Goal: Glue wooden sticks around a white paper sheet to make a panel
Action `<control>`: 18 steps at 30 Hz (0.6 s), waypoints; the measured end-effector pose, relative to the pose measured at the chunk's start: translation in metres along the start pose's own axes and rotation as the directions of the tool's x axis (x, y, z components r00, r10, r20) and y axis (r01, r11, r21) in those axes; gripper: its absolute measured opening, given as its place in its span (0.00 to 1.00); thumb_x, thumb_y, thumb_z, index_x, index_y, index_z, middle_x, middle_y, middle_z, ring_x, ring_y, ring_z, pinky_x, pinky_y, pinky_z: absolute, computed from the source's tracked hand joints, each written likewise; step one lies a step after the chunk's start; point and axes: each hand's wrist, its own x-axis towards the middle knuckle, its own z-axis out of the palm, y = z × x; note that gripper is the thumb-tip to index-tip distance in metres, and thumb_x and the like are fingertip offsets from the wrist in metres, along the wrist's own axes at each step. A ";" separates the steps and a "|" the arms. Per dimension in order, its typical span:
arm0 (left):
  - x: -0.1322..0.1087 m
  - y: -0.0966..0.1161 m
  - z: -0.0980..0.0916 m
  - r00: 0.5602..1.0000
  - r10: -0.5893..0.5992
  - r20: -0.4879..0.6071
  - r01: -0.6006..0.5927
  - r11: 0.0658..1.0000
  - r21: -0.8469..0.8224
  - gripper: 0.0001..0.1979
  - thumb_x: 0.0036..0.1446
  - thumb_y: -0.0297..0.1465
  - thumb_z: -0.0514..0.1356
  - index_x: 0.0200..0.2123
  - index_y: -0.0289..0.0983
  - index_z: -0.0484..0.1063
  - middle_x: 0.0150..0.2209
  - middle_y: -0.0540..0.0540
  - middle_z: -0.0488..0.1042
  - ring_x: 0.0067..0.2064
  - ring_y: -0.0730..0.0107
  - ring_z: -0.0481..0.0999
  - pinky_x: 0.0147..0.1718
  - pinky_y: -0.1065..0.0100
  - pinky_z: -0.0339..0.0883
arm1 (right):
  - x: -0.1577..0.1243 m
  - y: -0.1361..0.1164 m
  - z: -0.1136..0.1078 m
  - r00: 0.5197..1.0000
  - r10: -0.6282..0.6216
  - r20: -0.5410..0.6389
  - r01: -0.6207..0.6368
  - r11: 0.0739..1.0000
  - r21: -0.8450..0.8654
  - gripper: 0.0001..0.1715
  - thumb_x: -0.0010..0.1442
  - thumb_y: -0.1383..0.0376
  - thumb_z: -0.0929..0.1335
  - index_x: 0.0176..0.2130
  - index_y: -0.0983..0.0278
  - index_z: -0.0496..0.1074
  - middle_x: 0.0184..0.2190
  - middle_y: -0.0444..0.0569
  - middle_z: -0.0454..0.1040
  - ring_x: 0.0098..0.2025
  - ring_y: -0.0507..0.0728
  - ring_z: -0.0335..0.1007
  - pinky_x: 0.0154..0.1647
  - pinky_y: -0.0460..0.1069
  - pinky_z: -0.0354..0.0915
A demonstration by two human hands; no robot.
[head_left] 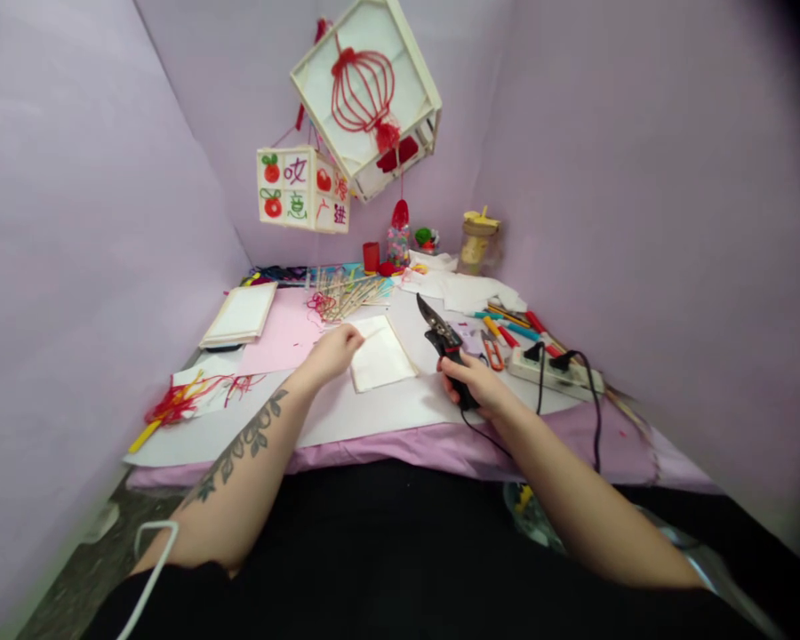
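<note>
My right hand [470, 380] is wrapped around the black handles of pruning shears [440, 327], whose dark blades point up and away to the left. A thin black cord [486, 437] shows below that hand. My left hand [337, 351] is closed in a pinch over the upper left edge of a white square panel [385, 360] with a pale wooden frame. What its fingertips hold is too small to make out. The panel lies flat on the table between my hands. Orange-handled scissors [492, 350] lie just beyond my right hand.
A white power strip [555, 373] with black plugs stands at the right. Thin sticks [356, 295] lie behind the panel, markers [524, 331] at the right. Stacked framed panels [240, 314] and red yarn [173, 404] are at the left. Lanterns [366, 89] hang above.
</note>
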 end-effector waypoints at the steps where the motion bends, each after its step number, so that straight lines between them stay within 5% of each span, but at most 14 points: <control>1: -0.002 0.009 0.006 0.998 0.056 0.039 -0.054 0.998 -0.033 0.11 0.58 0.33 0.50 0.35 0.35 0.70 0.36 0.45 0.75 0.38 0.65 0.72 0.38 0.68 0.63 | 0.000 0.000 0.000 1.000 -0.005 -0.005 0.005 1.000 0.005 0.24 0.51 0.48 0.69 0.31 0.63 0.60 0.18 0.39 0.65 0.16 0.48 0.58 0.16 0.44 0.51; 6: -0.005 0.023 0.019 0.970 0.181 0.164 -0.149 0.971 -0.189 0.11 0.57 0.35 0.51 0.32 0.35 0.70 0.33 0.47 0.74 0.35 0.68 0.71 0.35 0.69 0.63 | -0.002 0.001 -0.001 0.999 -0.015 -0.041 0.016 1.000 0.016 0.24 0.51 0.47 0.69 0.33 0.63 0.61 0.18 0.40 0.65 0.16 0.48 0.58 0.16 0.44 0.52; 18: -0.008 0.011 0.021 0.961 0.122 0.249 -0.051 0.960 -0.275 0.11 0.53 0.36 0.54 0.28 0.35 0.70 0.24 0.51 0.69 0.26 0.73 0.66 0.26 0.72 0.58 | -0.002 0.002 -0.001 0.999 -0.005 -0.046 0.006 1.000 0.029 0.24 0.50 0.47 0.70 0.33 0.63 0.62 0.19 0.40 0.66 0.16 0.49 0.59 0.17 0.44 0.52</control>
